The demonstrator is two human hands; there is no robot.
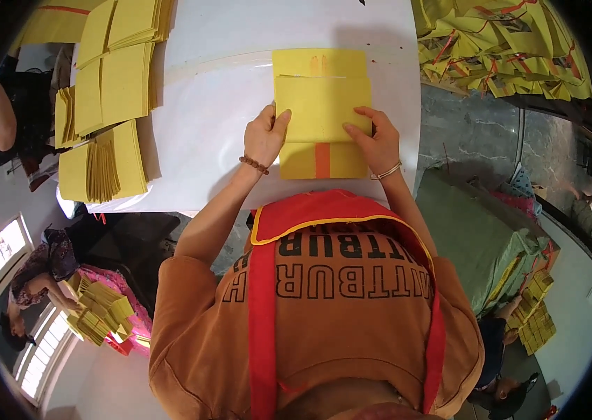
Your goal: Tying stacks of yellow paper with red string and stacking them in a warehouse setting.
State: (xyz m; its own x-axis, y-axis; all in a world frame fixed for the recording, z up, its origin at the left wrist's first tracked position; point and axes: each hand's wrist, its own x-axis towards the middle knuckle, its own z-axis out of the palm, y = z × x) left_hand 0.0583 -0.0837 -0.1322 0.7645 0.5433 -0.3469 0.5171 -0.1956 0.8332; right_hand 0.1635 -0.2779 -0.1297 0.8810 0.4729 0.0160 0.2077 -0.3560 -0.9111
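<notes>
Left grip: the left hand [264,138] grasps the left edge of a yellow paper packet [322,108], thumb on top.
Right grip: the right hand [378,143] grasps its right edge, thumb on top.
Packet place: right part of the white tabletop [205,105], before the person.
Markings: orange stripe [322,161] near, faint orange print [319,65] far; dark lettering on the brown shirt [355,280].
Packet contents: cannot tell.
Left: yellow paper stacks [124,80].
Far right: heaped yellow paper [506,42] with orange strips.
Near right: green-covered block [457,224].
</notes>
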